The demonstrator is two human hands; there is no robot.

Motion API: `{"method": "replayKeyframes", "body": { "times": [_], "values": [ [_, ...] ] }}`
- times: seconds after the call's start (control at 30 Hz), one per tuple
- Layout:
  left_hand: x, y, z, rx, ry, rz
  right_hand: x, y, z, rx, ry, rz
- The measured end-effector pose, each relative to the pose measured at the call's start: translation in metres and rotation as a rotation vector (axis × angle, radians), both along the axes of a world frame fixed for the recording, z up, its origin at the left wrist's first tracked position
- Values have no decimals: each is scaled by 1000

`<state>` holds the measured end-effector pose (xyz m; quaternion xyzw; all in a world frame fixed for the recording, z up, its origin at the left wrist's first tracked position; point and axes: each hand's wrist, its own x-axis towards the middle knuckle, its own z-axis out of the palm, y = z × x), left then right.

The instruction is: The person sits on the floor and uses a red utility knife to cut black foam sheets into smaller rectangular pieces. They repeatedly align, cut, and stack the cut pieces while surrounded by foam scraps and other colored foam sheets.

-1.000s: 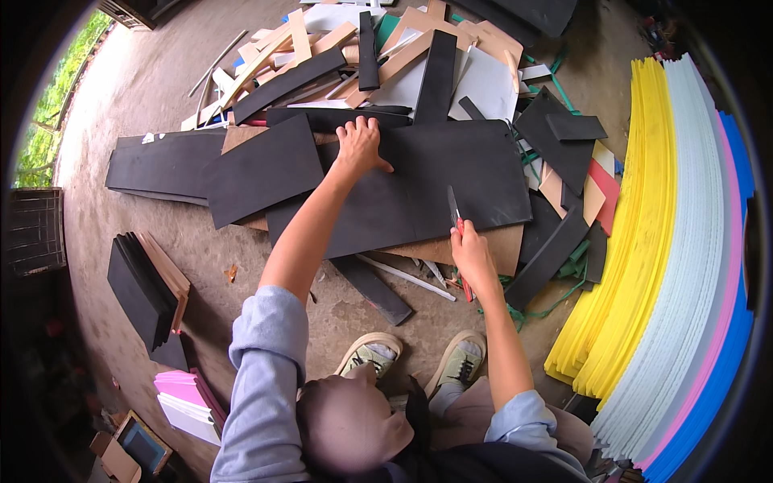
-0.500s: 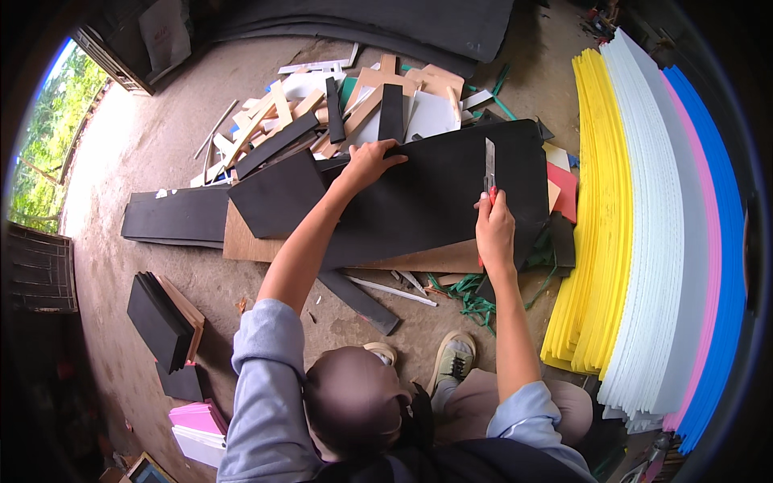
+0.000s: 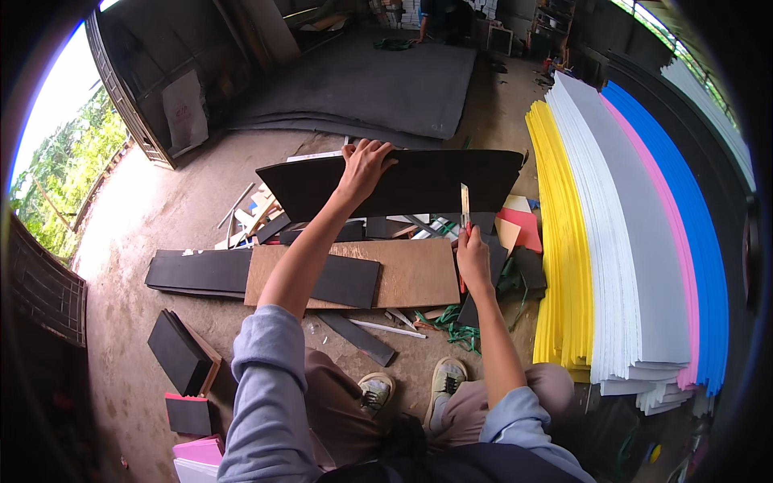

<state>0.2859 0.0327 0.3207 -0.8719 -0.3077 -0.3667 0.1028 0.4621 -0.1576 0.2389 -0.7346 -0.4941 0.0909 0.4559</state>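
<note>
My left hand (image 3: 367, 167) is closed over the upper edge of a black foam sheet (image 3: 435, 179) and holds it tilted up off the floor. In my right hand (image 3: 475, 262) is a utility knife (image 3: 465, 211) with a red handle, its blade out and pointing up in front of the sheet's lower right part. Below the sheet lies a brown wooden board (image 3: 419, 270), with a black foam strip (image 3: 346, 282) resting on it. At the board's left end, long black strips (image 3: 197, 272) are stacked.
Offcuts (image 3: 250, 216) of foam and board lie heaped behind the sheet. Yellow (image 3: 555, 241), white (image 3: 604, 241) and blue (image 3: 684, 201) foam sheets stand at right. Black pieces (image 3: 181, 350) are stacked at lower left. Large black sheets (image 3: 378, 88) cover the far floor; beyond them shows another person's arm (image 3: 423, 28).
The black sheet has been raised and swung away from me, uncovering the wooden board and the strip on it. My head view has tilted up. The knife stays in my right hand.
</note>
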Motion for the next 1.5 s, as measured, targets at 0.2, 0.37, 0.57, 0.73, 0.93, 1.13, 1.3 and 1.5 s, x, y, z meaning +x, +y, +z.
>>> {"method": "replayKeyframes", "body": {
  "times": [0.2,0.37,0.57,0.73,0.93,1.13,1.3,1.5],
  "values": [
    [-2,-31,-15,-352,-58,146,-7,-15,16,73,-33,3],
    [8,-70,-90,-677,-99,210,5,-24,-2,-30,204,31],
    [12,-104,-167,-697,35,297,9,-28,-32,-115,368,54],
    [-18,-102,-186,-467,65,270,9,-26,-45,-104,464,75],
    [-46,-102,-181,-246,66,237,-3,-16,-60,-139,513,146],
    [-54,-88,-168,-179,67,205,-12,-5,-66,-137,515,188],
    [-66,-73,-159,-104,101,179,-23,-1,-70,-170,530,225],
    [-58,-82,-153,-114,48,123,-32,2,-60,-195,388,270]
  ]
}}
